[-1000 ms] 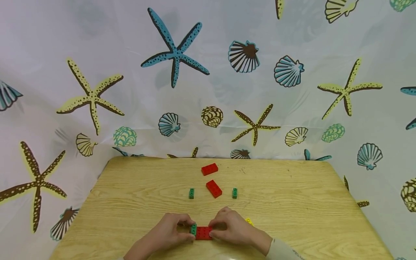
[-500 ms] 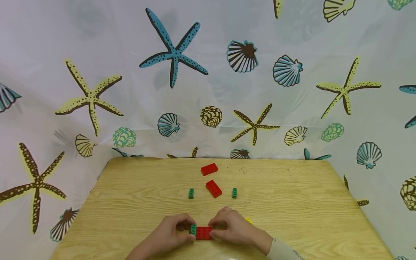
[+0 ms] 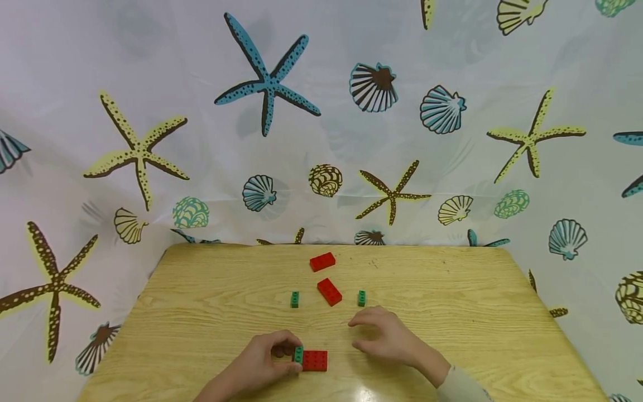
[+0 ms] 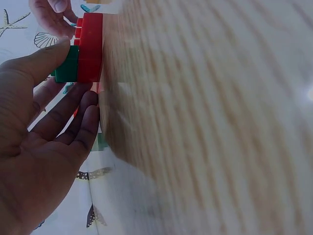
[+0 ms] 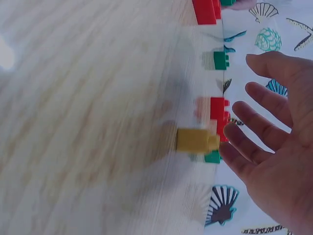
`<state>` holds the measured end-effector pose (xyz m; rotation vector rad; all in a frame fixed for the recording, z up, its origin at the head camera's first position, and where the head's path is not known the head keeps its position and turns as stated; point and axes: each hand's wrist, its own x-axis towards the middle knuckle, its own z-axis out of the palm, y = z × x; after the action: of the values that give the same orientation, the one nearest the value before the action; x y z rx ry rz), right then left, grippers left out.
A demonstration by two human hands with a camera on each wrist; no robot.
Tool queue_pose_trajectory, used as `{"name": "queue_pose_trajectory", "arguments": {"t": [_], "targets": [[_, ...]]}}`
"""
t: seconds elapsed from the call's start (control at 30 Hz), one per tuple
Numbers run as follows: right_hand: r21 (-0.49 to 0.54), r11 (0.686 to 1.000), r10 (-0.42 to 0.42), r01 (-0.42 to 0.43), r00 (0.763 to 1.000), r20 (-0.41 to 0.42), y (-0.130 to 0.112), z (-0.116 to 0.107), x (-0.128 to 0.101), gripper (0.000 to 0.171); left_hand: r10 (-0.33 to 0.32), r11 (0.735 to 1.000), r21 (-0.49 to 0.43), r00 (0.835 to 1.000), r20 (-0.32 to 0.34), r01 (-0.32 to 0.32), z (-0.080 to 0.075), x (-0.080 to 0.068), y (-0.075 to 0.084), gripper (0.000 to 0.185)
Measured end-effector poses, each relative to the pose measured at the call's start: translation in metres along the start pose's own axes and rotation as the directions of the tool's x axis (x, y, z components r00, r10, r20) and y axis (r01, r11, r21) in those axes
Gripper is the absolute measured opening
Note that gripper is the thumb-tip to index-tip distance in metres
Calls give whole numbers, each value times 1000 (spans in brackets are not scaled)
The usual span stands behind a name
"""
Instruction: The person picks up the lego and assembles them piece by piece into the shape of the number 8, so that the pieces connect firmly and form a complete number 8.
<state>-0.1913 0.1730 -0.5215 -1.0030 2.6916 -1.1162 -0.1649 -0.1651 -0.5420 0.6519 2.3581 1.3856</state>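
My left hand pinches a small green brick between thumb and finger. That green brick sits on the left end of a red brick, as the left wrist view also shows, and several studs stay uncovered. To the right, my right hand is above the table with fingers spread and relaxed, holding nothing. A yellow brick stands upright on the table close by that hand's fingers in the right wrist view; the head view hides it behind the hand.
Farther back on the wooden table lie two red bricks, one near the back edge and one angled. A green brick is left of the angled one, another green brick right of it. A patterned curtain hangs behind.
My right hand has let go of the red brick's right end and moved right and slightly away from me, now covering the yellow brick in the head view. The left hand has stayed put.
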Motion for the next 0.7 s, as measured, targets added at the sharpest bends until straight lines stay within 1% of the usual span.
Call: {"name": "queue_pose_trajectory", "arguments": {"t": [0.17, 0.23, 0.5, 0.7], "targets": [[-33, 999, 35, -35, 999, -16, 9, -11, -11, 31, -2, 1000, 9, 1000, 6, 2, 0, 0, 0, 31], [-32, 998, 56, -56, 998, -12, 11, -15, -15, 32, -2, 1000, 9, 1000, 6, 2, 0, 0, 0, 31], [-28, 996, 80, -80, 997, -1, 20, -28, -24, 36, 11, 1000, 8, 1000, -4, -11, 0, -1, 1, 32], [-76, 996, 53, -53, 999, -3, 24, -31, -30, 35, 15, 1000, 18, 1000, -5, -15, 0, -1, 1, 29]]}}
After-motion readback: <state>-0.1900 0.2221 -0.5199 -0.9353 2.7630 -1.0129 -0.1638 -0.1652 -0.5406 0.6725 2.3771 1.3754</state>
